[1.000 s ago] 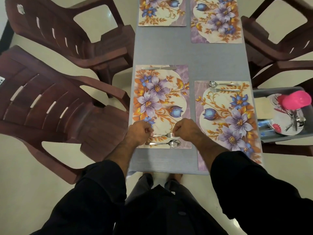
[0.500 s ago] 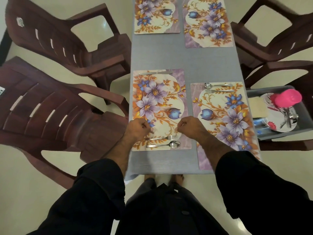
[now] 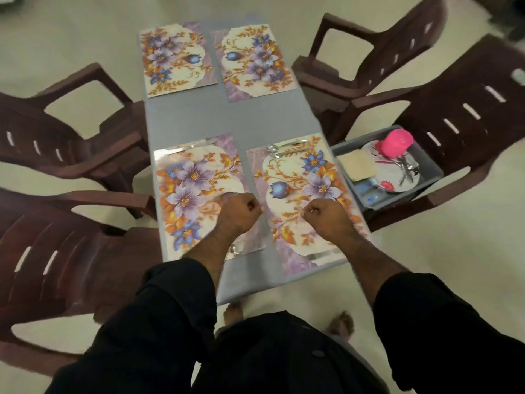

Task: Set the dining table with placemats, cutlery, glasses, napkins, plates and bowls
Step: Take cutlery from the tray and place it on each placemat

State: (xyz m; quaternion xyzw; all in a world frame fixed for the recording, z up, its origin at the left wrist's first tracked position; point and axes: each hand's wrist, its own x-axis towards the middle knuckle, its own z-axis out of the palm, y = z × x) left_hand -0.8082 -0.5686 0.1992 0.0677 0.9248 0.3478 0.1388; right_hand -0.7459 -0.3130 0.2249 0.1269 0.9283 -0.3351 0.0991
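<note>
Four floral placemats lie on the grey table (image 3: 199, 118). The near left placemat (image 3: 193, 194) has a knife (image 3: 187, 146) along its far edge and a spoon (image 3: 235, 248) at its near edge, mostly hidden by my left forearm. The near right placemat (image 3: 306, 177) carries a spoon and fork (image 3: 287, 147) at its far edge and a knife (image 3: 321, 255) at its near edge. My left hand (image 3: 240, 211) hovers as a loose fist over the gap between the two near mats. My right hand (image 3: 326, 217) is also curled, above the near right mat. Neither hand visibly holds anything.
A grey bin (image 3: 426, 166) sits on the right-hand chair with a pink cup (image 3: 396, 143), steel plates, a folded napkin (image 3: 356, 166) and loose cutlery. The far placemats (image 3: 176, 58) (image 3: 255, 58) are bare. Brown plastic chairs (image 3: 71, 143) flank both sides.
Both hands have let go of the fork by the spoon on the near left mat, lifted and shifted right. The view has swung, and the picture is blurred by motion.
</note>
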